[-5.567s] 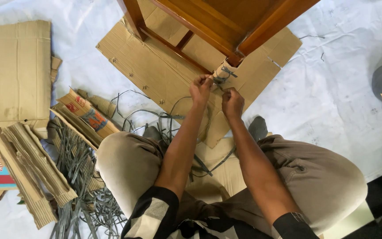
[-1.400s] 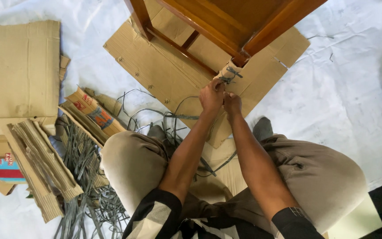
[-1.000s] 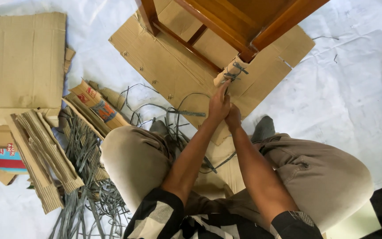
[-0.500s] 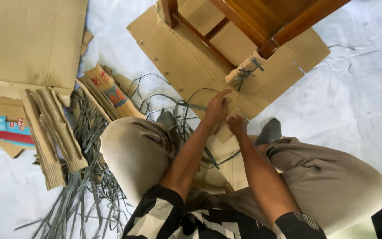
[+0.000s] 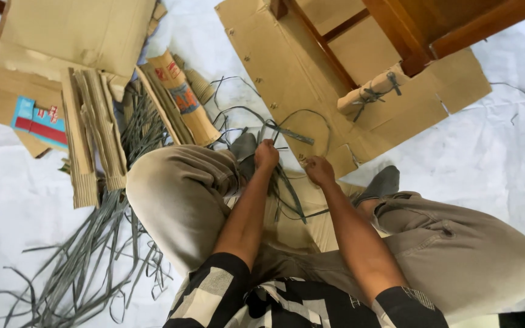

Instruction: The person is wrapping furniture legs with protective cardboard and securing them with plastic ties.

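I sit cross-legged on a white sheet. My left hand (image 5: pixel 267 154) is closed around grey plastic strapping strips (image 5: pixel 287 130) that loop up over a flat cardboard sheet (image 5: pixel 287 73). My right hand (image 5: pixel 319 170) rests fingers curled at the near edge of that cardboard; whether it holds a strip is unclear. Beyond both hands, a wooden chair leg is wrapped in a cardboard sleeve (image 5: pixel 369 94) tied with a knotted grey strap (image 5: pixel 373 95). The wooden chair frame (image 5: pixel 420 36) stands on the cardboard above it.
A heap of loose grey strips (image 5: pixel 92 243) lies at my left knee. Folded corrugated cardboard pieces (image 5: pixel 92 127), a printed carton piece (image 5: pixel 183 100) and a big flat cardboard stack (image 5: pixel 74 30) lie at the left. White sheet (image 5: pixel 505 140) spreads to the right.
Both hands have left the tied sleeve on the chair leg and drawn back toward my lap. My left hand has closed on loose grey strips. The view has swung left and down.
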